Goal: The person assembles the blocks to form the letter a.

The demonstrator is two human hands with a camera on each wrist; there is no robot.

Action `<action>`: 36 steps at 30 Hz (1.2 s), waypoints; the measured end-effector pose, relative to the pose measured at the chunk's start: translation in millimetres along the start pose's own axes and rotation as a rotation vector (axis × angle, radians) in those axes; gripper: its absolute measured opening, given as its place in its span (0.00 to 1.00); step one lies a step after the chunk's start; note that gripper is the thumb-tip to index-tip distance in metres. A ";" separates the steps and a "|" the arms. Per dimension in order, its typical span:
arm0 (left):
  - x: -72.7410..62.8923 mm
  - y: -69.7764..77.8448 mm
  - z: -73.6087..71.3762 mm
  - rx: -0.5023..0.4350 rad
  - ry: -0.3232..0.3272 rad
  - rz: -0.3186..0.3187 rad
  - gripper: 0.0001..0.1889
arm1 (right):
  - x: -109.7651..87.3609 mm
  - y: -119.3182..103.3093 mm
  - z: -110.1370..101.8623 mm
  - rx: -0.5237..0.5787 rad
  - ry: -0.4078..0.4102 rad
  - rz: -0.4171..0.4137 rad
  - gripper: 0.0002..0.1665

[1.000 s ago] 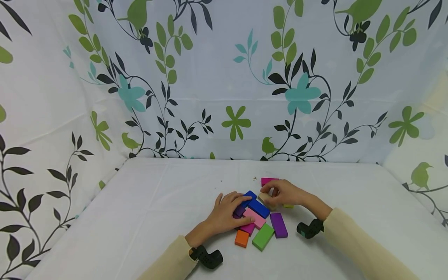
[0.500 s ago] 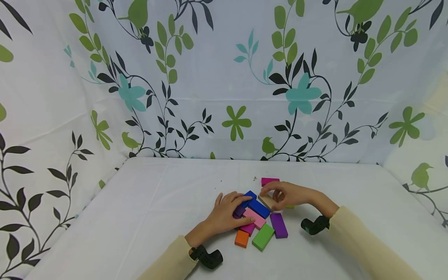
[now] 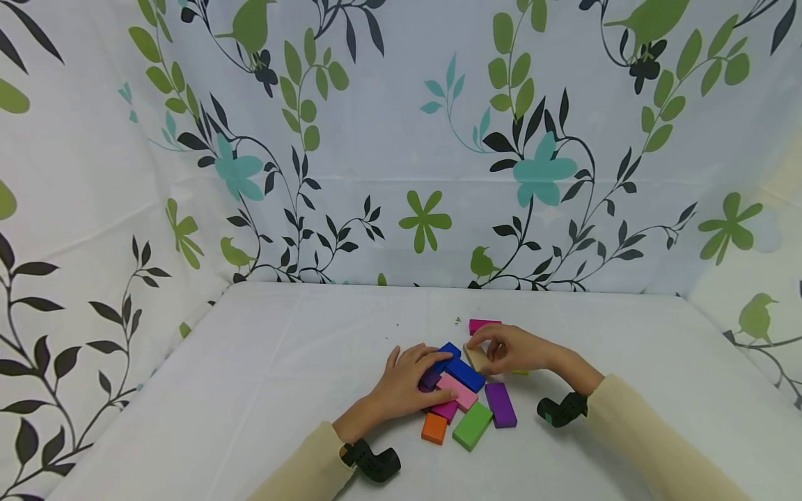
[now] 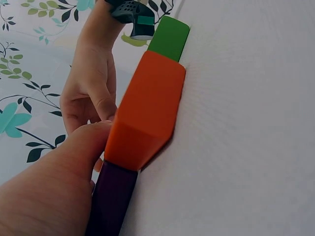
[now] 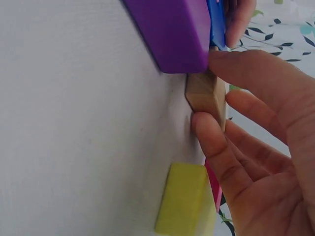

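Some fingers of the right hand [image 3: 519,348] pinch the wooden block [image 3: 475,358], just beside a blue block [image 3: 464,374]; the left hand [image 3: 409,387] lies with fingers spread by the pink block [image 3: 459,392]; a slip or hard push might shove the blue block crooked on the bench [image 3: 294,369].

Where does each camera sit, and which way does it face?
Head: worn on the head, facing forward and down at the table; left hand, right hand and both sleeves show.
Left wrist: on that wrist, facing the orange block; the left thumb looms close, the right hand beyond.
Right wrist: on that wrist, facing the wooden block the right hand pinches; a left finger shows at top.
Shared: head and right wrist both show the wooden block and yellow block.
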State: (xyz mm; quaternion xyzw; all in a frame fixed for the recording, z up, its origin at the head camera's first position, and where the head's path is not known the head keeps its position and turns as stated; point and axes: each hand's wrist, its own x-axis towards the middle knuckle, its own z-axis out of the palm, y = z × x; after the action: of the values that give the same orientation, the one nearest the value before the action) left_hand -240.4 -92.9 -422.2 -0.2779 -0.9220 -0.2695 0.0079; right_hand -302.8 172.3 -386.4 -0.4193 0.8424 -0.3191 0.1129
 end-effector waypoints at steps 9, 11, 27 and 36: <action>1.7 1.2 -1.7 0.017 -0.006 0.000 0.33 | 2.6 6.3 6.4 -0.007 0.111 0.032 0.25; 2.2 1.5 -2.3 0.019 -0.010 -0.003 0.33 | 3.1 6.3 7.4 -0.012 0.130 0.035 0.25; 4.5 0.8 -2.1 0.039 -0.014 -0.001 0.34 | 1.9 3.3 9.7 0.041 0.126 0.087 0.28; 0.5 -0.2 -2.1 0.035 -0.021 -0.013 0.34 | 6.0 0.6 13.2 0.033 0.143 0.089 0.28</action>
State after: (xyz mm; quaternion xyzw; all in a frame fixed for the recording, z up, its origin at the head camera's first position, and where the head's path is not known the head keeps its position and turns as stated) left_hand -241.2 -93.8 -420.4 -0.2748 -0.9283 -0.2505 0.0012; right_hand -301.0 162.1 -396.4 -0.3558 0.8606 -0.3570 0.0733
